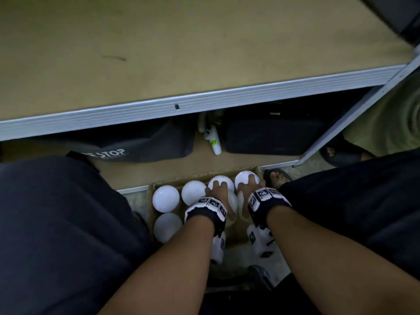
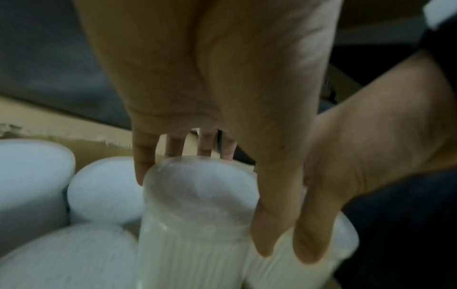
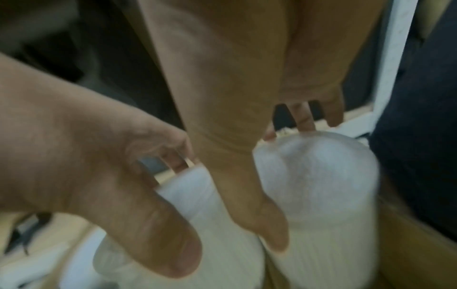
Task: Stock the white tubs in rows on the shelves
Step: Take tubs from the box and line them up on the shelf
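- A cardboard box (image 1: 151,214) on the floor, just below the lower shelf's (image 1: 159,171) front edge, holds upright white tubs.
- The left hand (image 1: 219,192) curls its fingers (image 2: 144,156) and thumb round the lid of one tub (image 2: 200,195) in the box's far row.
- The right hand (image 1: 248,186) grips the tub (image 3: 319,170) in the far right corner the same way.
- Three more tubs (image 1: 166,197) fill the box's left side.

Head view: high, facing down past the shelf (image 1: 204,98) onto the carton (image 1: 227,173). Wrist views: close, along each palm, sharing the white tubs (image 2: 200,191).
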